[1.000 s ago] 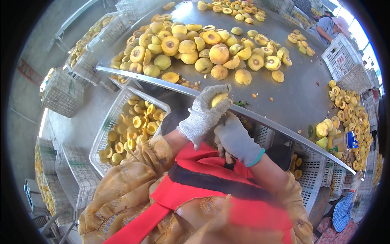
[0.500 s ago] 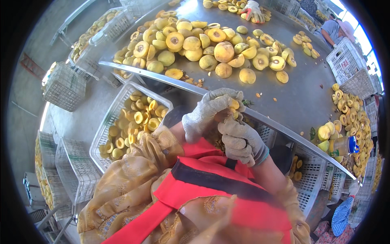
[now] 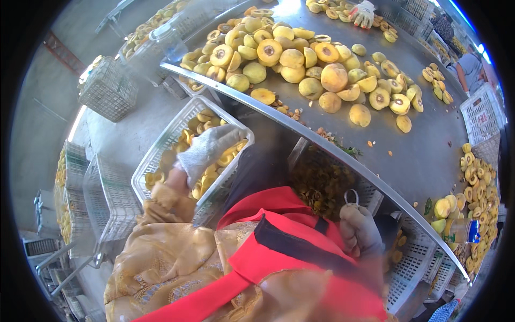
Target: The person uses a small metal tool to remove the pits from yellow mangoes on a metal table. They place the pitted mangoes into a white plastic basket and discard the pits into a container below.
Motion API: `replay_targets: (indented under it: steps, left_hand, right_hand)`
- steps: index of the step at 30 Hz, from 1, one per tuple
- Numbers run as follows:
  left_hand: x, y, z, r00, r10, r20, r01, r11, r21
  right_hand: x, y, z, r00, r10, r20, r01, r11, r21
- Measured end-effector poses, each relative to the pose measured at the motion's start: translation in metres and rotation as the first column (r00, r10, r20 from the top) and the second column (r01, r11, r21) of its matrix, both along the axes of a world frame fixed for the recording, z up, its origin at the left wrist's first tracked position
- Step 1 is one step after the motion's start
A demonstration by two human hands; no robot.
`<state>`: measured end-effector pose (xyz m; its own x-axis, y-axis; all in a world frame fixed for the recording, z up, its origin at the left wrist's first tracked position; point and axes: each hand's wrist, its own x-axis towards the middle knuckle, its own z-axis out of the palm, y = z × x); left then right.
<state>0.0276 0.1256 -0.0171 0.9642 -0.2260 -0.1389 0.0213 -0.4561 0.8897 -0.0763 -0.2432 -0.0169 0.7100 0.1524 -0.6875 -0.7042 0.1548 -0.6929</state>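
Observation:
My left hand (image 3: 206, 149), in a pale grey glove, reaches over a white plastic basket (image 3: 140, 174) at left. Its fingers look stretched out, and I see nothing held in them. Beneath and around it lie pitted yellow peach halves (image 3: 210, 176). Close to my red apron, my right hand (image 3: 360, 228) wears a grey glove and is closed round a small tool with a thin metal loop (image 3: 351, 196) sticking up. Its handle is hidden in the fist. Beyond the hands, a heap of cut yellow peaches (image 3: 292, 58) lies on the metal table.
The metal table's raised edge (image 3: 322, 140) runs slantwise before me. Under it stands a container of dark scraps (image 3: 322, 185). A jar with a blue lid (image 3: 462, 231) lies by more halves at right. Another person's gloved hand (image 3: 362, 14) rests at the far side. Stacked crates (image 3: 110, 88) stand left.
My hands have parted from a peach piece held between them. The left has moved left and down over the basket; the right has dropped toward my lap. The view has shifted slightly.

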Motion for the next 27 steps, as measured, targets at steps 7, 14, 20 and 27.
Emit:
replay_targets:
  steps: [7,14,20,27]
  left_hand:
    - [0.090,-0.021,0.035,0.932,0.143,0.334,-0.300,0.822,0.484]
    - [0.169,-0.051,-0.032,0.951,-0.218,0.220,-0.061,0.563,0.824]
    - [0.060,-0.110,0.002,0.994,0.098,-0.054,-0.110,0.782,-0.613]
    - [-0.042,-0.133,-0.021,0.936,-0.292,-0.197,-0.162,0.141,-0.977]
  right_hand:
    - [0.013,0.004,-0.002,0.994,-0.008,0.111,0.002,0.999,0.053]
    - [0.016,0.024,0.013,0.984,0.029,0.174,-0.022,0.999,-0.041]
    - [0.020,0.044,0.029,0.920,-0.066,0.387,0.079,0.997,-0.018]
    - [0.030,0.090,0.025,0.901,0.285,0.326,-0.230,0.953,-0.195]
